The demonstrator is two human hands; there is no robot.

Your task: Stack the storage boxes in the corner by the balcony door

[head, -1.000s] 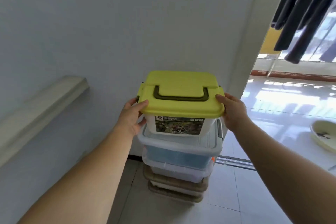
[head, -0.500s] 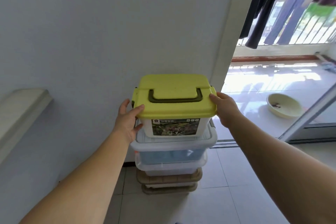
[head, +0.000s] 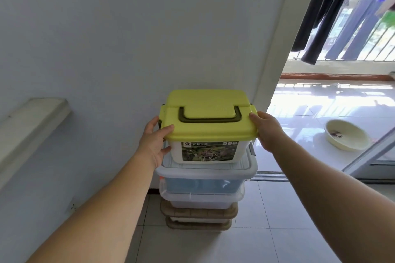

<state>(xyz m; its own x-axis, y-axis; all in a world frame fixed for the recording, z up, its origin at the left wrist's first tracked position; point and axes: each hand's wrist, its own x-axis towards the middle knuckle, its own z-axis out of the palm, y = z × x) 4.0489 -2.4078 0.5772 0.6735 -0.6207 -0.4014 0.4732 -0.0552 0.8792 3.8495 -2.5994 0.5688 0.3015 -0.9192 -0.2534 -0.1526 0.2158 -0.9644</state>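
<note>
A small white box with a yellow-green lid (head: 208,121) and a dark handle rests on top of a stack in the corner. My left hand (head: 155,141) grips its left side, thumb on the lid's edge. My right hand (head: 267,132) holds the lid's right side. Beneath it lies a clear box with blue contents (head: 203,183), then a second clear box (head: 203,200), then two flat brown-lidded boxes (head: 198,218) on the tiled floor. The stack stands against the white wall, just left of the balcony doorway.
A pale ledge (head: 27,130) juts from the wall on the left. The sliding door's frame (head: 372,153) and its floor track (head: 269,177) lie to the right. On the balcony floor sits a cream basin (head: 346,136); dark clothes (head: 314,13) hang above.
The yellow-lidded box has come down from above onto the top clear box, both hands still on it. My view has drawn back and swung right.
</note>
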